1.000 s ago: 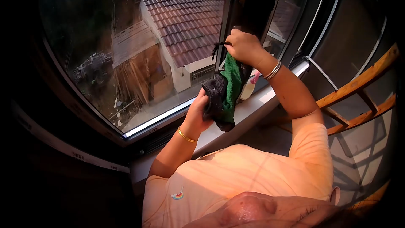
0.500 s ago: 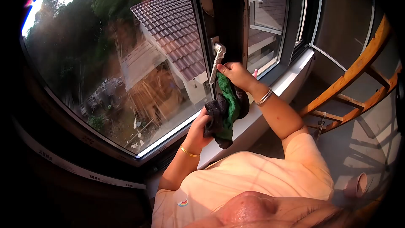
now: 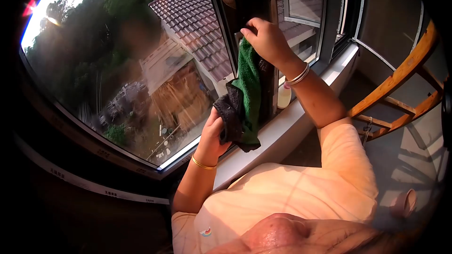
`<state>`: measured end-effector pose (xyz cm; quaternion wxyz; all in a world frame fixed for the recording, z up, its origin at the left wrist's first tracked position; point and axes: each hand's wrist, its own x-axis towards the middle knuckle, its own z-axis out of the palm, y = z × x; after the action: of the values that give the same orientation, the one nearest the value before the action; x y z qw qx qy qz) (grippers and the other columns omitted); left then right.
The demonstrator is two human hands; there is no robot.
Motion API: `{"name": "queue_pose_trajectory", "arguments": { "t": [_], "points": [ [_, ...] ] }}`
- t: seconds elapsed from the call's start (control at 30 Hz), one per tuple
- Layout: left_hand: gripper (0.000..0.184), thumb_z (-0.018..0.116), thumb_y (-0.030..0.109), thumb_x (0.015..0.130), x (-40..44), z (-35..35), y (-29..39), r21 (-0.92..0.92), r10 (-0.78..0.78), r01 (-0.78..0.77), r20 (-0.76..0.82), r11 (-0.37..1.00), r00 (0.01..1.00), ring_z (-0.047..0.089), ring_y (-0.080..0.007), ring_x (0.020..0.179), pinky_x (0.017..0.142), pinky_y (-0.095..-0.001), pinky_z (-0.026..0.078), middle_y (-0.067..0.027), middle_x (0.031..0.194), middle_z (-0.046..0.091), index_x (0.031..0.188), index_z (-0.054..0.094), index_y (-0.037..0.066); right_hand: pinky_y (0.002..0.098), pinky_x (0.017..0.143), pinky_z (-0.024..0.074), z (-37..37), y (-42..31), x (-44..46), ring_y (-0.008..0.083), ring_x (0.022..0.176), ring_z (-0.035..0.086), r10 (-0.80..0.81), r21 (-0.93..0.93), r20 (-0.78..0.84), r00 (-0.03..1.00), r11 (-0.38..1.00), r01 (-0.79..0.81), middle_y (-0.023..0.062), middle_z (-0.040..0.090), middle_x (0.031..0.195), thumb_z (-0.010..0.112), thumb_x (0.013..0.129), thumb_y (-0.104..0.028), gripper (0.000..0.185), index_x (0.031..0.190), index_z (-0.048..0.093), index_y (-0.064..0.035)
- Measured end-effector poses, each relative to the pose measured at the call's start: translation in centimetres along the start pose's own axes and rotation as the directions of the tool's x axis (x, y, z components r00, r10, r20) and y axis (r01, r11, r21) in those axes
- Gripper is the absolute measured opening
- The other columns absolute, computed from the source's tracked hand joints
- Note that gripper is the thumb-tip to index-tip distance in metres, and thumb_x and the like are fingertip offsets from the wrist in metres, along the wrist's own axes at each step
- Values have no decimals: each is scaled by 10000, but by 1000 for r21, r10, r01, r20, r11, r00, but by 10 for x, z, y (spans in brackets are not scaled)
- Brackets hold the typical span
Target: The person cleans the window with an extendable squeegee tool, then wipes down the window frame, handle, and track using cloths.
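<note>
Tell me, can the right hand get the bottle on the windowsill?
Probably yes: the bottle on the windowsill shows just below the right hand, with nothing obvious in between. That hand is pinching the cloth, though, so it would likely have to let go first.

There are two hands, one left hand [image 3: 214, 134] and one right hand [image 3: 269, 42], one cloth [image 3: 248, 82], one shirt [image 3: 278, 188], one gold bangle [image 3: 203, 164], one ladder [image 3: 398, 80], one bottle [image 3: 284, 98] and one pot [image 3: 402, 204]. Silver bangles [image 3: 300, 75] are too blurred to count.
</note>
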<state>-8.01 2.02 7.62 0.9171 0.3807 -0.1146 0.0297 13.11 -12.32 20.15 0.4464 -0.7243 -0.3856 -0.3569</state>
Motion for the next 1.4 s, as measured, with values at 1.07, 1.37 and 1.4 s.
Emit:
{"name": "queue_pose_trajectory", "arguments": {
  "t": [1.07,1.37,1.4],
  "points": [
    [461,499,5,927,104,14,-57,-36,110,-108,69,994,992,601,-247,1172,1033,-405,489,-141,1293,577,1384,436,10,367,538,587,1,20,57,271,677,720,-462,-414,434,773,660,627,109,686,800,560,867,-79,139,985,539,-10],
    [481,493,220,978,123,20,-53,-128,113,-107,41,986,993,578,-288,1237,1069,-469,450,-151,1368,572,1415,463,23,312,477,558,17,8,89,214,624,709,-634,-625,107,766,556,548,77,677,751,599,854,-140,234,1032,546,1],
    [476,488,219,978,124,20,-54,-154,94,-88,31,984,995,575,-289,1242,1074,-470,446,-153,1366,574,1408,470,17,312,477,558,16,8,89,214,624,709,-628,-620,114,770,561,549,77,677,751,599,854,-140,234,1032,546,1]
  ]
}}
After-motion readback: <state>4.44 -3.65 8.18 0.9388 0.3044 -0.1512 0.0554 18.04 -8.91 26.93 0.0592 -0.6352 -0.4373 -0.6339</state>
